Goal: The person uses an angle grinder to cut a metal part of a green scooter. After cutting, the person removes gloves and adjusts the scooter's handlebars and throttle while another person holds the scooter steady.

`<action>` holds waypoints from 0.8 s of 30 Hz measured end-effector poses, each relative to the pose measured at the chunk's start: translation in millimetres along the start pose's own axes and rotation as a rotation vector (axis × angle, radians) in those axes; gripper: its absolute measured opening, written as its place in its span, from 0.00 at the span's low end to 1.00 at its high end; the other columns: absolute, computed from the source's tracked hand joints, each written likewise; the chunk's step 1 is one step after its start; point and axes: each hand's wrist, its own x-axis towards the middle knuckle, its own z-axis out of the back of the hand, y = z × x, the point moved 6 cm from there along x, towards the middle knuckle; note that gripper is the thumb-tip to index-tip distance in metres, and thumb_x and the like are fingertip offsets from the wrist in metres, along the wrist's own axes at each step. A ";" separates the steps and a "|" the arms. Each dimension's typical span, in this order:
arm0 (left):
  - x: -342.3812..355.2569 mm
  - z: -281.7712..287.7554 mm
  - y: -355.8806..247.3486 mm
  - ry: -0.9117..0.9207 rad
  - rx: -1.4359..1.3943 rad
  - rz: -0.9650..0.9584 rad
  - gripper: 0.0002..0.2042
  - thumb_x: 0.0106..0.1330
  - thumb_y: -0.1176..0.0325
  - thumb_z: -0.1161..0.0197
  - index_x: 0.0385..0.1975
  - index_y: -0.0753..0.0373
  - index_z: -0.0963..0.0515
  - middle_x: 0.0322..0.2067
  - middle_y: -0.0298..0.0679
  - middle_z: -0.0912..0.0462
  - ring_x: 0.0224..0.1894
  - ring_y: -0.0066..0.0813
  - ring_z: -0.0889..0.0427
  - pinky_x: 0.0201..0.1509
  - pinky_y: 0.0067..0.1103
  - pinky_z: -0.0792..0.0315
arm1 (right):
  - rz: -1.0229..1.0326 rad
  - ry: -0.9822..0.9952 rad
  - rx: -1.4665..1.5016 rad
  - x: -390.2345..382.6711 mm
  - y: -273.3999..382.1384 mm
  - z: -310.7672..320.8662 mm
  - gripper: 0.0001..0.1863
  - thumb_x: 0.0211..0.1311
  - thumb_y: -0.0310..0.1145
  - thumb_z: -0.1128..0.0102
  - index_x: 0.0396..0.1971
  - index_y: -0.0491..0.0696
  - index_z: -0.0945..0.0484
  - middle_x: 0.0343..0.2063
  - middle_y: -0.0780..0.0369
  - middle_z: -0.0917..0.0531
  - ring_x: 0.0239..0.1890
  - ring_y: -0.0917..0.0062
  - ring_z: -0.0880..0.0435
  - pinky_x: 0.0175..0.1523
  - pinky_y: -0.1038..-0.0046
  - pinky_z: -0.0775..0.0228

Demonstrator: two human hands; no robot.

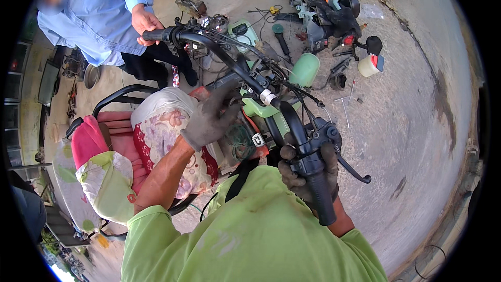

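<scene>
While the wearer leans over a stripped motorbike, the right hand, in a dirty dark glove, is wrapped shut around the near handlebar grip, fingers curled just below the black switch housing; the brake lever juts out to the right of that hand, untouched. The left hand, also gloved, rests lower toward the steering column with fingers half curled; it appears to press on the dark centre of the handlebar or the parts beneath it, though the view does not settle whether it clamps anything. The handlebar runs as a black bent tube from the near grip up and leftward to the far grip. That far grip is held by another person's bare hand (light blue sleeve, standing at the upper left). Green bodywork and loose wiring show under the bar. A floral cloth covers the seat area at the left, beside a pink cushion. On the concrete ground beyond lie a pale green cover, scattered tools and a second partly dismantled machine.
</scene>
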 end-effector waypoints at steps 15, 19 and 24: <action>-0.5 25.7 -8.3 -0.157 0.133 0.188 0.18 0.63 0.61 0.28 0.46 0.68 0.18 0.37 0.44 0.14 0.36 0.28 0.15 0.42 0.25 0.21 | 0.021 0.087 -0.051 2.2 0.7 4.3 0.46 0.66 0.65 0.42 0.70 0.42 0.34 0.50 0.61 0.22 0.32 0.74 0.27 0.32 0.80 0.30; -5.5 5.9 22.4 -0.221 0.110 0.474 0.23 0.66 0.48 0.33 0.27 0.67 0.19 0.25 0.41 0.15 0.27 0.33 0.14 0.33 0.29 0.23 | 0.018 0.080 -0.079 3.9 0.3 4.3 0.46 0.66 0.66 0.42 0.70 0.42 0.35 0.49 0.61 0.22 0.31 0.74 0.27 0.32 0.80 0.31; 13.2 -5.0 3.0 -0.186 0.243 0.310 0.14 0.69 0.57 0.37 0.34 0.63 0.19 0.27 0.43 0.15 0.30 0.45 0.15 0.34 0.36 0.25 | 0.030 0.079 -0.094 1.3 1.6 5.0 0.46 0.66 0.66 0.42 0.70 0.43 0.34 0.49 0.62 0.22 0.32 0.73 0.26 0.31 0.81 0.31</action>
